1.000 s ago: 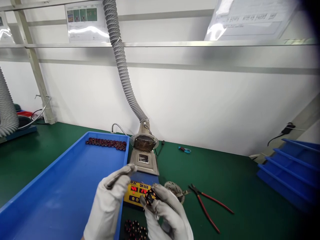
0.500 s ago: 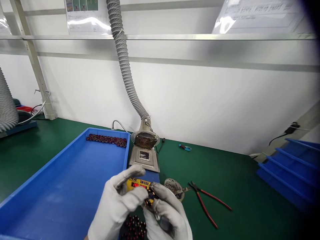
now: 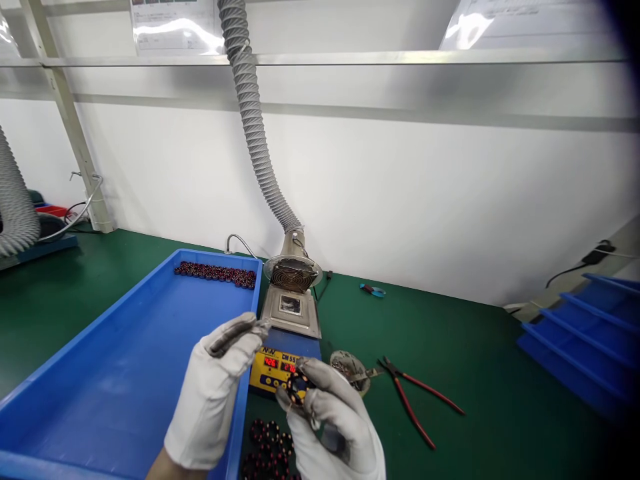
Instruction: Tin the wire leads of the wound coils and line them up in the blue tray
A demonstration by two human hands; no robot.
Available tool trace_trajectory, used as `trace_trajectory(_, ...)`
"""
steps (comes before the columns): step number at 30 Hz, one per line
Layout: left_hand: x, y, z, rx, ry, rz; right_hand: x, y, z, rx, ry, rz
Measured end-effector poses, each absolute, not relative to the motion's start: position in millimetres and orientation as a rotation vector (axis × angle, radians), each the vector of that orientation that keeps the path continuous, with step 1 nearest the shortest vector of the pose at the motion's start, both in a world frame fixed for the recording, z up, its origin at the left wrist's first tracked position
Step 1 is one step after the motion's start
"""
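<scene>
My right hand [image 3: 340, 420], in a white glove with greyed fingertips, pinches a small black ring-shaped coil [image 3: 299, 389] with copper-coloured spots. Something grey and shiny also shows against that palm, too hidden to name. My left hand [image 3: 215, 380], gloved alike, is raised over the right edge of the blue tray [image 3: 125, 353], thumb and fingers pressed together; whatever they hold cannot be made out. Just beyond both hands stands a solder pot [image 3: 287, 370] with a yellow front panel and red digits. Below, several dark coils [image 3: 270, 443] lie in a pile on the green table.
A row of coils [image 3: 215, 273] lines the tray's far end. A fume hood [image 3: 293, 263] on a grey hose [image 3: 255, 120] hangs over the pot. Rightward lie a small round dish [image 3: 347, 363], red-handled pliers [image 3: 407, 400], small blue cutters [image 3: 373, 291] and stacked blue trays [image 3: 575, 333].
My left hand has moved away from the coil, up and to the left, and its fingers have closed together. The right hand keeps the coil nearly in place. More of the yellow panel shows.
</scene>
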State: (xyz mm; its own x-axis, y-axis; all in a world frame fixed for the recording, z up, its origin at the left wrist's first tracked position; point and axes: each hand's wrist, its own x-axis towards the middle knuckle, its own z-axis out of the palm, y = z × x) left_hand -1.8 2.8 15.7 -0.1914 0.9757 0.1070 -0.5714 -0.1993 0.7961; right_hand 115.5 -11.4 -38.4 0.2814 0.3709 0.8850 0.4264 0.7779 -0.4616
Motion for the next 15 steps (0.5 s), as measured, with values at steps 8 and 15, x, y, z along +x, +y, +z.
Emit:
trace_trajectory(8,-15,-7,16,0.909,0.903,1.685,124,-8,-35,-0.703,-1.325,0.237)
trace_trajectory(15,-36,-38,-15,2.075,1.149,1.335,163,29,-13,-1.056,-1.224,0.903)
